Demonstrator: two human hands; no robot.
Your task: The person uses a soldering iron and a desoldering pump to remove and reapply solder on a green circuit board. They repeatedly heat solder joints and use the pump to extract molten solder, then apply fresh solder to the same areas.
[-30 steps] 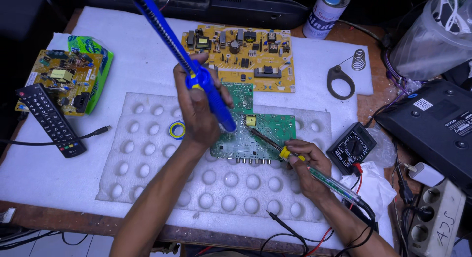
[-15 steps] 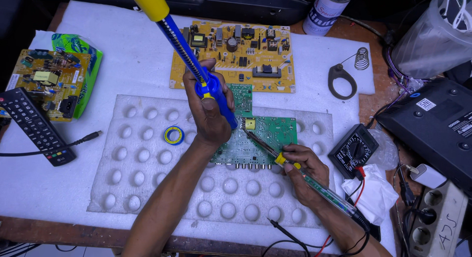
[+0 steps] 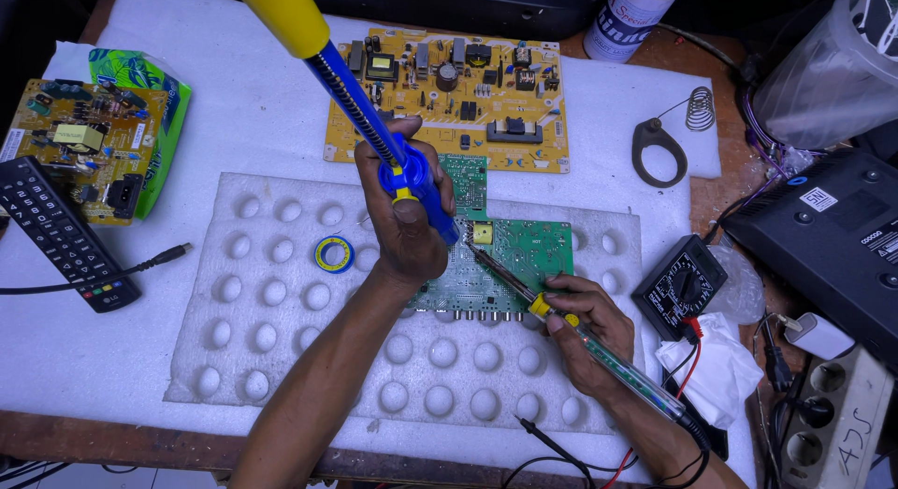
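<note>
Three circuit boards lie on the bench: a green rectangular printed circuit board [image 3: 510,255] on the white dimpled foam sheet [image 3: 281,330], a large yellow-tan board crowded with dark components [image 3: 449,96] beyond it on the white padded cloth [image 3: 224,105], and a smaller tan board [image 3: 79,147] at the far left resting on a green patterned plastic bag [image 3: 159,105]; two hands work on the green board; the left hand [image 3: 402,218] has its fingers wrapped fully around the blue plastic barrel of a desoldering pump with a yellow plunger end [image 3: 355,105], its tip down at the board's upper left part; the right hand [image 3: 585,330] pinches a slim soldering iron with a clear green-tinted handle and yellow collar [image 3: 561,316] in a pen grip, fingers closed, the metal tip touching the board just beside a small yellow label; one small blue and yellow roll of tape [image 3: 334,254] sits in the foam's dimples left of the wrist; one black remote control [image 3: 58,232] lies at the left edge; one black analogue multimeter [image 3: 678,288] stands right of the foam, a crumpled white cloth [image 3: 716,367] near it; one cylindrical spray can with a white and blue label [image 3: 631,21] stands at the top; one black loop-shaped iron stand with a wire coil [image 3: 669,143] lies on the cloth.
</note>
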